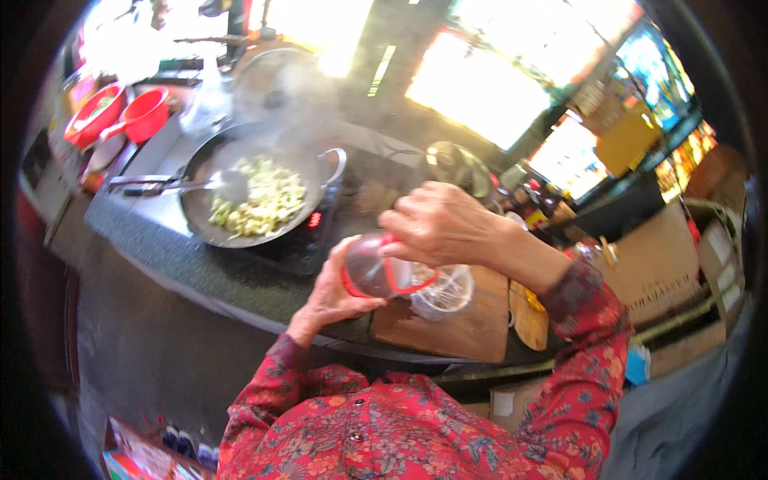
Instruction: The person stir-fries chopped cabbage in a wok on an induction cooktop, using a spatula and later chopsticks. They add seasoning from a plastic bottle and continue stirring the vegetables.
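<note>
My left hand (324, 288) is wrapped round a clear jar (368, 270) with red trim, held tilted above the counter. My right hand (436, 224) is closed, its curled fingers at the jar's red-rimmed end; what they pinch is hidden. A white openwork basket (448, 294) stands just beyond the jar on a wooden cutting board (472, 332). To the left, a steaming wok (194, 204) holds chopped pale green and yellow food (260, 200). A metal spatula (228, 186) rests in it, its handle over the rim.
The wok sits on a black cooktop (328, 216) with a lit red display. Two red plastic containers (146, 114) are at the far left. A large lid (272, 84) leans behind the wok. Bottles (532, 200) and cardboard boxes (652, 264) crowd the right. The dark counter edge (208, 292) runs before me.
</note>
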{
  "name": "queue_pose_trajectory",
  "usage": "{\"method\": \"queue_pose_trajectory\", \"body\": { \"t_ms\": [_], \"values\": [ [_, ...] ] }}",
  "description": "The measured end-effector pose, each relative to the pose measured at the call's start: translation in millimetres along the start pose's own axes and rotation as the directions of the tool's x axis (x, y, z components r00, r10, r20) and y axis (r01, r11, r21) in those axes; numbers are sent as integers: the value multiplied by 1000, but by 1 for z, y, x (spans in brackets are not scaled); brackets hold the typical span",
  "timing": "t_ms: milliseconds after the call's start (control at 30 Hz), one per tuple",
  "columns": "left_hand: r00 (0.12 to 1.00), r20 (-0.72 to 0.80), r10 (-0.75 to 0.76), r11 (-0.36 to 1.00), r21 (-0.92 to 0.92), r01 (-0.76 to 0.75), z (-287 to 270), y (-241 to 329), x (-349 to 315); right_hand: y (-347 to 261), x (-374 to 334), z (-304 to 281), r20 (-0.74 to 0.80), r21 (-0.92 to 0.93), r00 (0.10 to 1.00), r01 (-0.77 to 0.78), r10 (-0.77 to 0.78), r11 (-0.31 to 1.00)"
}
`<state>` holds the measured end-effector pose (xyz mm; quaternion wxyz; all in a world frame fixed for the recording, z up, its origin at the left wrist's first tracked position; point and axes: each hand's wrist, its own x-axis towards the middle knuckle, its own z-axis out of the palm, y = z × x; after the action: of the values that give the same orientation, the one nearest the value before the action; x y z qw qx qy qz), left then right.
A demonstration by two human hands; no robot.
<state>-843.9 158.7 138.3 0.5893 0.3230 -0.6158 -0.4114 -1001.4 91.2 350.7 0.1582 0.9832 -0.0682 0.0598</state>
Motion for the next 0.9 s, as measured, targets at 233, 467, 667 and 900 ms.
{"method": "queue_pose_trajectory", "body": {
  "t_ms": [233, 467, 667, 900],
  "values": [
    [984, 119, -133, 983, -114, 146, -6, 13, 3, 1, 4, 17, -199, -66, 977, 69, -81, 995],
    [883, -366, 295, 900, 416, -128, 42, -12, -21, -40, 13, 31, -152, -129, 905, -417, 397, 900],
    [829, -502, 245, 941, 327, -80, 60, -1, -19, -66, 36, 44, -120, -80, 665, -746, 737, 661],
    [874, -443, 197, 966, 237, -98, 63, 6, -29, -80, 18, 31, -29, -18, 701, -713, 712, 701]
  ]
}}
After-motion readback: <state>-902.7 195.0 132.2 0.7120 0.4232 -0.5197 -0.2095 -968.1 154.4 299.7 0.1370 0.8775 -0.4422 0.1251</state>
